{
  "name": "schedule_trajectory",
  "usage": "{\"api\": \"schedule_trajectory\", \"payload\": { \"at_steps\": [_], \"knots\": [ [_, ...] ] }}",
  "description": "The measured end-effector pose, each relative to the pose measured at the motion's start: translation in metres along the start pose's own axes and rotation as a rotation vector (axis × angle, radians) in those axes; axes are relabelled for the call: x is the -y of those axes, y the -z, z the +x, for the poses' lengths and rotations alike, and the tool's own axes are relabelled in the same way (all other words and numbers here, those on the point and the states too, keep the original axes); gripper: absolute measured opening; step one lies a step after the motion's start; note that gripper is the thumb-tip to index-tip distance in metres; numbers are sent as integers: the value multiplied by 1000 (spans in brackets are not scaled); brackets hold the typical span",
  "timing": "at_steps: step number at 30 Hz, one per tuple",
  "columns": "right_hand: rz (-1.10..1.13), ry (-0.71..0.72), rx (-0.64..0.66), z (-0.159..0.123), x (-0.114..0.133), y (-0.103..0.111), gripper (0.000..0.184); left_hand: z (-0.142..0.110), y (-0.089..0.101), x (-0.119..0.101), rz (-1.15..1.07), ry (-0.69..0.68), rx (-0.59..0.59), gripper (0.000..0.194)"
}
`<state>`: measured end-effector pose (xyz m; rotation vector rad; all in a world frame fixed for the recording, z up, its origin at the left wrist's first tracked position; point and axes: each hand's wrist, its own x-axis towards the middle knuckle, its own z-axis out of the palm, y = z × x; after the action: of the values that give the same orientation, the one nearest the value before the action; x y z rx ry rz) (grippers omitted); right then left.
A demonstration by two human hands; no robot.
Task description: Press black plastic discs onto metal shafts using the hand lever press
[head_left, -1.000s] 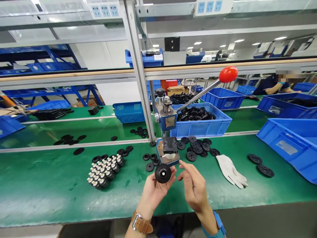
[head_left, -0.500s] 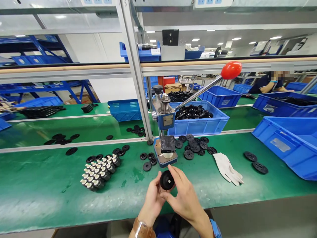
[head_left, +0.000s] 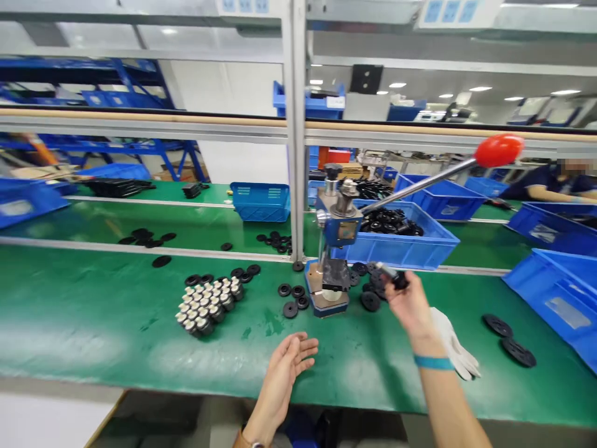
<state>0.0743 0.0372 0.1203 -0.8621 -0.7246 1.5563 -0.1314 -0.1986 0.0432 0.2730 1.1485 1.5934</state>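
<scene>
Black part leaves the left hand and swings right

Half a second ago both hands were closed around a round black part in front of the press point(head_left: 342, 231); now they are apart. The left hand point(head_left: 282, 370) is empty, its fingers loosely curled and open above the desk point(head_left: 224, 370). The right hand point(head_left: 413, 305) grips a black part with a pale tip point(head_left: 396, 279), apparently the same one, though motion blur hides its detail. The two-handed handling therefore seems finished, with the part now being carried by the right hand alone.

The part sits at the right hand's fingertips, over or just in front of the loose black discs point(head_left: 370, 302), right of the press and well apart from the left hand. A white glove point(head_left: 459, 358) lies just beside the right wrist, partly hidden by it.
</scene>
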Motion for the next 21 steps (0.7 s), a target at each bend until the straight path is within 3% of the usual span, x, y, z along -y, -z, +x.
{"api": "schedule_trajectory", "payload": {
  "at_steps": [4,7,10,12,14,18,21],
  "knots": [
    [84,57,31,60,72,-40,52,1,8,-6,36,-130,-93,52],
    [71,191,184,56,84,-51,52,13,26,-17,167,-360,-282,43],
    [-38,237,259,20,52,-36,33,28,60,-41,452,-657,-573,35],
    [-125,217,251,-9,18,-13,35,34,87,-62,772,-822,-788,34],
    [-208,158,212,-36,-14,15,41,36,113,-80,866,-867,-920,36],
    [-292,-42,77,-78,-58,73,51,35,151,-98,1000,-874,-1074,36],
    [-302,-180,6,-97,-77,112,56,38,171,-98,1062,-863,-1064,24]
  ]
}}
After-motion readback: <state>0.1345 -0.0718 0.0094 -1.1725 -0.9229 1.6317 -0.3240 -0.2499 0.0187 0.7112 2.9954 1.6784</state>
